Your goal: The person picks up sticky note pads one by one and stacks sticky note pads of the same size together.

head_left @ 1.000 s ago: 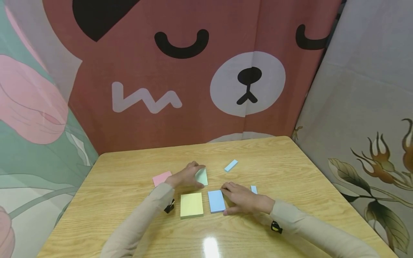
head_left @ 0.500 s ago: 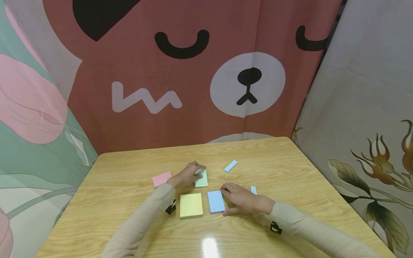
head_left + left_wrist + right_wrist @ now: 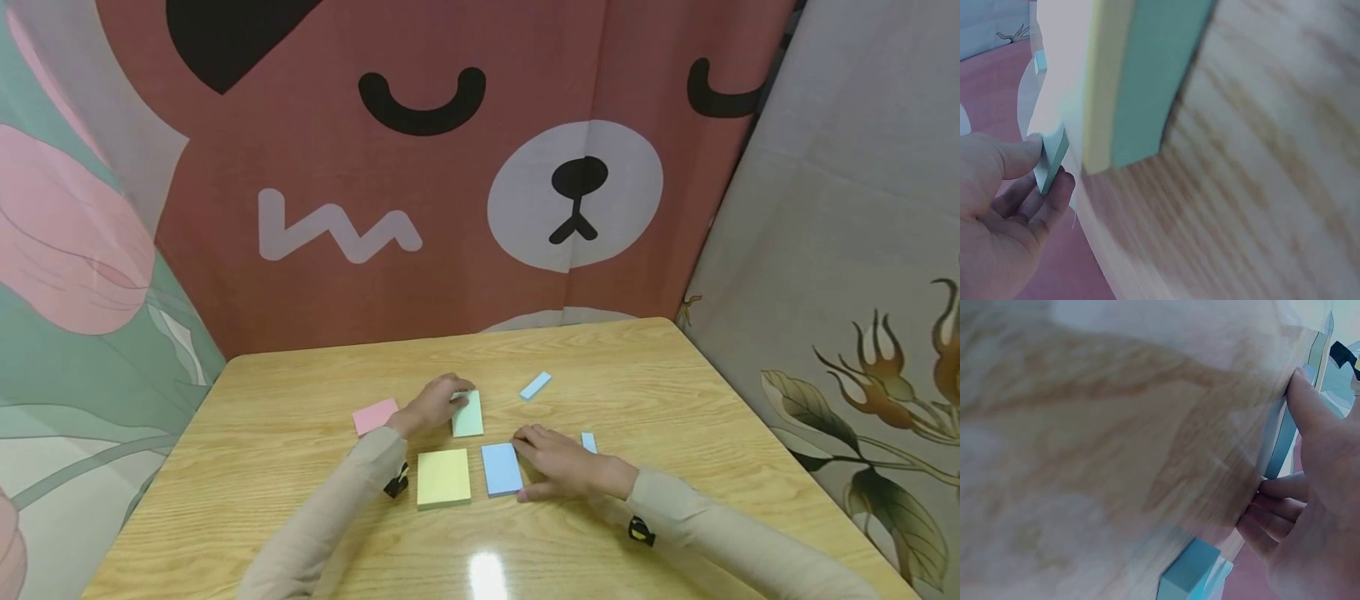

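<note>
One green pad [image 3: 470, 418] pinched by left hand [image 3: 433, 404]; blue pad [image 3: 500, 470] between right hand's [image 3: 564, 464] thumb and fingers

We count four pads, lower middle: yellow pad [image 3: 443, 477], blue pad [image 3: 500, 469], green pad [image 3: 469, 419], pink pad [image 3: 374, 416]. Two strips right of centre: far strip [image 3: 536, 386], near strip [image 3: 589, 442]. Two hands: left hand [image 3: 435, 406], right hand [image 3: 561, 462]. One table [image 3: 210, 492] below, one printed bear [image 3: 292, 142] above.

Your arms [image 3: 326, 517] reach out: left hand [image 3: 435, 406] pinching nearer the tabletop's [image 3: 622, 362] far edge, right hand [image 3: 558, 461] gripping closer to you.
</note>
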Demonstrator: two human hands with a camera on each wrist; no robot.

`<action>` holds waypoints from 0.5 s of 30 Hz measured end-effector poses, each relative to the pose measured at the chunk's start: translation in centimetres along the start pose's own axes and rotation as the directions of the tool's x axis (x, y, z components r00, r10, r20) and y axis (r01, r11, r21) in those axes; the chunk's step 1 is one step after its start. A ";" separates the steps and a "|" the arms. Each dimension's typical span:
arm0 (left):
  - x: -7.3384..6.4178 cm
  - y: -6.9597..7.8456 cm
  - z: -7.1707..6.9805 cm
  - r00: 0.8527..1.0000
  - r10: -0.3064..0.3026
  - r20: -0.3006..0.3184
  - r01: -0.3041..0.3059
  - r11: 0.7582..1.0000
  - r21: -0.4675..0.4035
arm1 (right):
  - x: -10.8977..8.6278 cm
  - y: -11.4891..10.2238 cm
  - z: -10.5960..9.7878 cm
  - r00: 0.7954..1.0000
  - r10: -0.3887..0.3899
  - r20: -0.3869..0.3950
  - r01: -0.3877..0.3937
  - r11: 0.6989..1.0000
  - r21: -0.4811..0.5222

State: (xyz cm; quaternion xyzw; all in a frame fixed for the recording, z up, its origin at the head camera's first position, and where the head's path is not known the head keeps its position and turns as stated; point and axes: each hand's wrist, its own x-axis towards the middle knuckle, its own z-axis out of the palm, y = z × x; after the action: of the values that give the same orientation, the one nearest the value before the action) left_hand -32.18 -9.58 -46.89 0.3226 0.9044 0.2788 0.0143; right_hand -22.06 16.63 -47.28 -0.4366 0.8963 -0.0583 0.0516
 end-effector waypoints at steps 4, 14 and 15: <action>0.0 0.2 -0.4 1.000 0.004 -0.018 -0.004 1.000 -0.017 | 0.0 -0.1 0.0 1.000 0.000 -0.008 0.000 1.000 -0.009; 0.1 0.1 -0.8 0.994 0.046 -0.096 -0.046 0.999 -0.003 | -0.1 -0.1 0.0 1.000 -0.004 -0.019 0.004 1.000 -0.015; 0.2 0.0 -0.8 0.993 0.053 -0.102 -0.053 0.999 -0.004 | -0.1 -0.1 0.0 1.000 -0.005 -0.022 0.005 1.000 -0.015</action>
State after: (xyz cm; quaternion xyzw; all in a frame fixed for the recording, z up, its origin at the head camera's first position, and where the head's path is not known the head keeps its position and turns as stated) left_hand -32.43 -9.85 -46.18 0.3318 0.8942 0.2982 -0.0383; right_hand -21.92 16.64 -47.29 -0.4386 0.8961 -0.0564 0.0384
